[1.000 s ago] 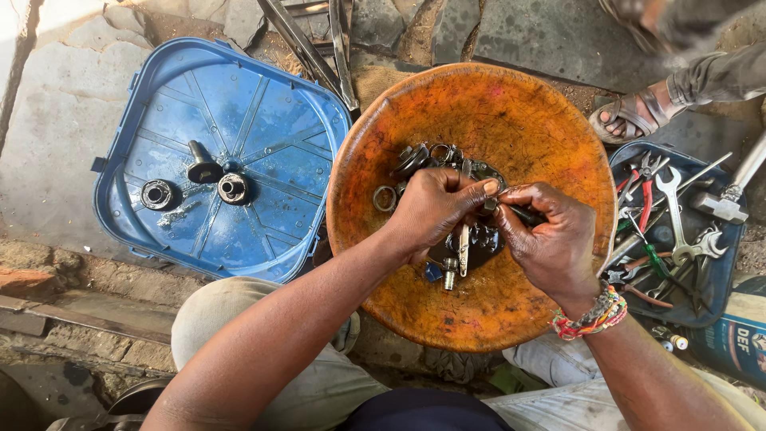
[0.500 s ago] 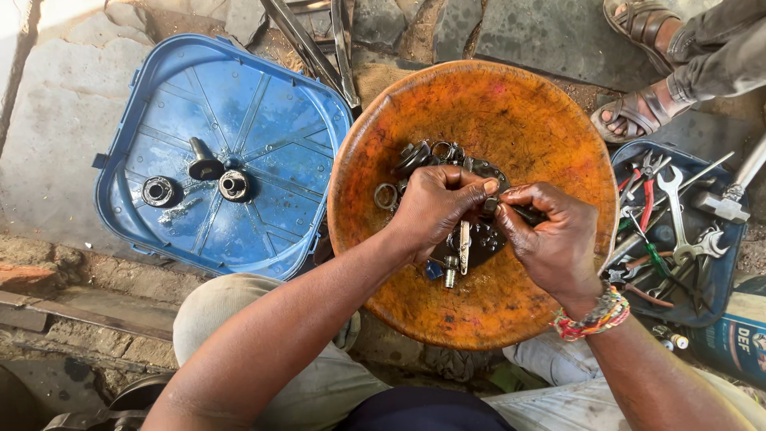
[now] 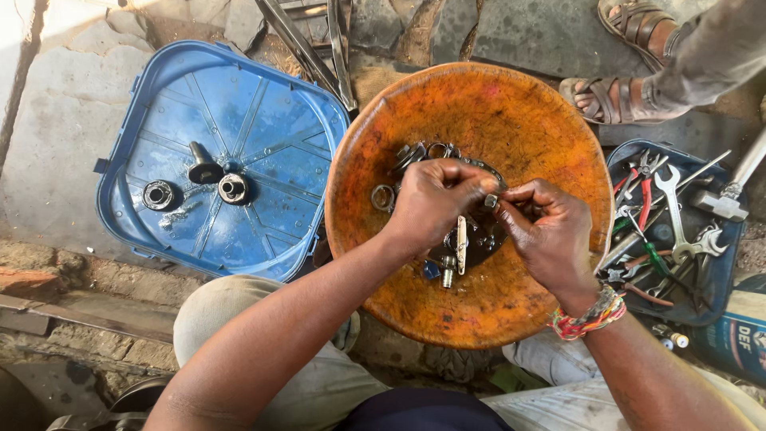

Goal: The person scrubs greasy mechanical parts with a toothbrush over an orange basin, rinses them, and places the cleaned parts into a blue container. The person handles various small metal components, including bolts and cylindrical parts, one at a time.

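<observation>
My left hand (image 3: 431,203) and my right hand (image 3: 546,231) meet over a round orange bowl (image 3: 495,104). Together their fingertips pinch a small grey metal part (image 3: 490,200) between them. Under the hands, in the bowl's oily middle, lie several small metal parts: rings (image 3: 383,197), a bolt (image 3: 448,271) and a slim pale piece (image 3: 461,243). A beaded bracelet (image 3: 586,317) circles my right wrist.
A blue plastic lid (image 3: 263,120) at left holds a black cone (image 3: 203,168) and two round bearings (image 3: 159,194). A blue tray of spanners and pliers (image 3: 678,231) sits at right. Another person's sandalled feet (image 3: 606,100) stand top right. Metal bars (image 3: 307,52) lie behind the bowl.
Both hands stay over the bowl's centre, fingers shifting slightly on the small part. The other person's feet have shifted a little at top right.
</observation>
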